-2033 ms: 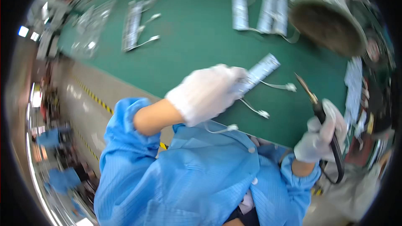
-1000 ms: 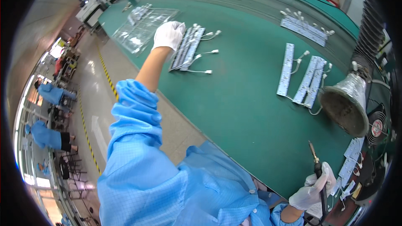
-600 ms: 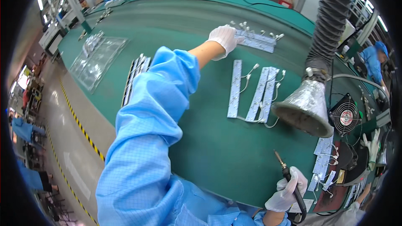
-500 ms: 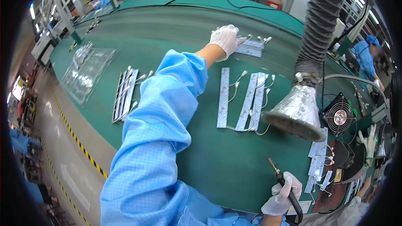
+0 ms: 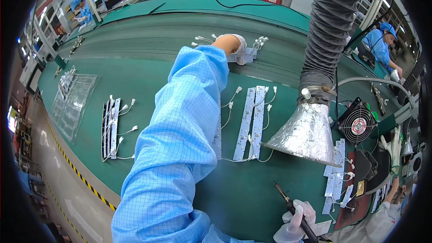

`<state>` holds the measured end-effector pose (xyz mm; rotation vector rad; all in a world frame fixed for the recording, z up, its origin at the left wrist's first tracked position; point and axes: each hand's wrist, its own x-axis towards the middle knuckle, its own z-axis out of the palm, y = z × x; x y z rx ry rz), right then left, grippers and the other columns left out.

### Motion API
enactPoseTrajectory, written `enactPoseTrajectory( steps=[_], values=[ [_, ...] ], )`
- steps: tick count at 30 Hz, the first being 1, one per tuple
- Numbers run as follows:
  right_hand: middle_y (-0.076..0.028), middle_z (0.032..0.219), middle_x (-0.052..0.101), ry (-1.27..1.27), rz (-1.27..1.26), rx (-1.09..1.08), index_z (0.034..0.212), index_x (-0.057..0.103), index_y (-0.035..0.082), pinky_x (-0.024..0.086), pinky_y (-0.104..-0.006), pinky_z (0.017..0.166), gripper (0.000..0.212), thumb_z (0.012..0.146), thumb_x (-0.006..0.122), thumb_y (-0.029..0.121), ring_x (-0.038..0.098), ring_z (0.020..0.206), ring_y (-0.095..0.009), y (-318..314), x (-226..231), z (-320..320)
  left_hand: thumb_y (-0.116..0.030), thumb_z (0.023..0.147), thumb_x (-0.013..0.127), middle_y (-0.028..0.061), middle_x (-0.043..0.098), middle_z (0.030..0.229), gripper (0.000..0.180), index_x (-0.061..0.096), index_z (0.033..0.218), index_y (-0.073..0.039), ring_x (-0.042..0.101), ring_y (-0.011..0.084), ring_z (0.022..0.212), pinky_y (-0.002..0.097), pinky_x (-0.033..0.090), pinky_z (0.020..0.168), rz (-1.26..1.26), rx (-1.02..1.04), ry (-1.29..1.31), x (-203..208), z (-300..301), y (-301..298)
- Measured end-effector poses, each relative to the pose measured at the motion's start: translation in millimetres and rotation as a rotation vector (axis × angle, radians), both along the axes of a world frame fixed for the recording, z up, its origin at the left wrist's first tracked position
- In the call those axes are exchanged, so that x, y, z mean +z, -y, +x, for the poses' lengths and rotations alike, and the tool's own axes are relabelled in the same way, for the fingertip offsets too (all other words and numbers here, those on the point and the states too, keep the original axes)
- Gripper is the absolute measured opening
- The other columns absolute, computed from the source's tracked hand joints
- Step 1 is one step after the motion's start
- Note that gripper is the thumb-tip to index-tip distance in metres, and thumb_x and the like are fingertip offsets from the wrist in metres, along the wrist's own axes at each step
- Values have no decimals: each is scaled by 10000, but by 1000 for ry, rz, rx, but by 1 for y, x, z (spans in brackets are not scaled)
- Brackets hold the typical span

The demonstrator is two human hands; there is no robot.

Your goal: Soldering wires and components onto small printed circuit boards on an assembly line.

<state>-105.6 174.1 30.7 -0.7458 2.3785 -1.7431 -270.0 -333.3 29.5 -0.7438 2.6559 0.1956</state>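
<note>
My left hand (image 5: 241,55), in a white glove, reaches far across the bench to a bundle of white LED strips (image 5: 250,56) with white wires. Its fingers bend over the strips' near edge; my wrist hides the rest of the grip. Low at the right, my gloved right hand (image 5: 297,221) is closed around a soldering iron (image 5: 286,198), its tip pointing up and left. Between my hands, two LED strips (image 5: 252,123) lie side by side, joined by wires to another strip (image 5: 218,130) partly hidden behind my blue sleeve.
A foil-wrapped fume hood (image 5: 306,132) hangs at the right beside a small fan (image 5: 358,123). More strips (image 5: 335,175) lie below it. On the left are a strip stack (image 5: 110,128) and a clear plastic bag (image 5: 74,108). A co-worker (image 5: 380,45) sits at the far right.
My left hand has come down onto the far LED strips, which now show on both sides of it. The view has shifted a little; my right hand still holds the soldering iron.
</note>
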Motion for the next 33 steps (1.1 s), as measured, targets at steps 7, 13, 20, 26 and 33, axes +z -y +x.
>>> enactPoseTrajectory(
  steps=[7, 13, 20, 26, 33],
  values=[
    [-35, 573, 544, 25, -26, 74, 882, 661, -41, 373, -255, 507, 262, 871, 515, 176, 466, 473, -108, -4, 0, -4, -295, 661, 788, 130, 640, 1069, 574, 578, 1157, -98, 607, 332, 1006, 414, 485, 823, -193, -130, -101, 30, 37, -30],
    [-74, 598, 486, -802, 86, 125, 789, 597, 4, 355, -279, 474, 145, 815, 554, 140, 460, 499, -180, -14, -19, -5, -256, 664, 771, 123, 658, 946, 471, 595, 1067, -87, 631, 322, 904, 414, 499, 749, -372, -202, -323, 73, 109, -33],
    [-110, 754, 596, -246, 137, 126, 860, 595, -13, 410, -322, 573, 180, 877, 483, 126, 482, 571, -180, -25, -13, 2, -258, 688, 723, 62, 660, 833, 366, 621, 1019, -143, 640, 258, 869, 382, 470, 821, -550, -492, -18, 112, 206, -93],
    [-95, 739, 583, -296, -43, 63, 922, 590, 6, 409, -307, 544, 140, 866, 502, 99, 479, 529, -167, -27, -26, 3, -206, 752, 623, -59, 643, 879, 250, 652, 990, -277, 591, 154, 1010, 418, 274, 1057, -512, -787, 253, 84, 274, -148],
    [-115, 868, 615, -618, -38, 138, 1007, 572, 32, 478, -312, 620, 197, 826, 540, -40, 576, 682, -206, -28, -36, -4, -122, 727, 606, -22, 553, 1110, 137, 665, 814, -211, 387, 164, 1267, 499, 228, 1096, -579, -812, -231, 51, 312, -182]
  ],
)
